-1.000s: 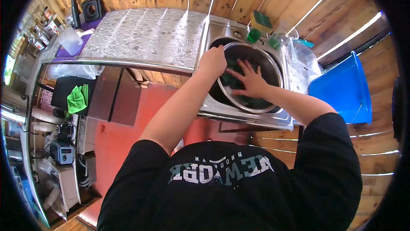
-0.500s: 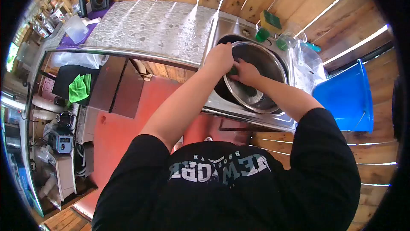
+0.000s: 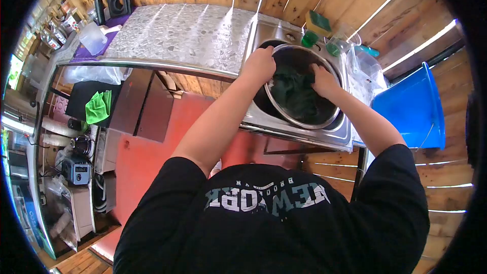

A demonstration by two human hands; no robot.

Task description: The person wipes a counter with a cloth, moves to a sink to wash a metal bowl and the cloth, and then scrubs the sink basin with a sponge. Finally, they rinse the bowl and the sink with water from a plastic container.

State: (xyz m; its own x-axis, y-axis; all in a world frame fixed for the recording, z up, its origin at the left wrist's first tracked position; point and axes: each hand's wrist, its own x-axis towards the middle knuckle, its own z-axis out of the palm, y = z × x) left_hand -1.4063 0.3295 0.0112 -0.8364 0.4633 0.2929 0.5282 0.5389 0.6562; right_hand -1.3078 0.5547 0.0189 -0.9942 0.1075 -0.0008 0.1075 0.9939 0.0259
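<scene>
Two bare hands at one metal bowl (image 3: 299, 55), head view. Bowl sits in the steel sink (image 3: 266, 31), its near edge by the sink's front lip; whether it touches the sink floor, can't tell. Dark green cloth (image 3: 294, 92) lies bunched inside the bowl, looks wet. Left hand (image 3: 260, 66) is on the left rim, fingers curled together over the edge, not spread; thumb mostly hidden. Right hand (image 3: 326, 82) reaches in over the right side, fingers bent inward at the cloth's right edge, looks like contact; pinching a fold or just pressing, can't tell, the tips are lost against dark fabric. Key relation: cloth lies directly left of the right hand's fingers and a bit toward the body; from the left hand it is to the right, also toward the body. Right hand is nearer, left is on metal. No clean long axis on the cloth, it's a heap, maybe slightly longer from far left to near right. Surroundings: yellow-green sponge (image 3: 318, 22) behind the sink, green bottle (image 3: 309, 39) just beside it, clear container (image 3: 337, 46) to the right of those, blue bucket (image 3: 408, 109) right of the sink, patterned countertop (image 3: 167, 35) on the left, bright green rag (image 3: 98, 106) hanging lower, far left.
</scene>
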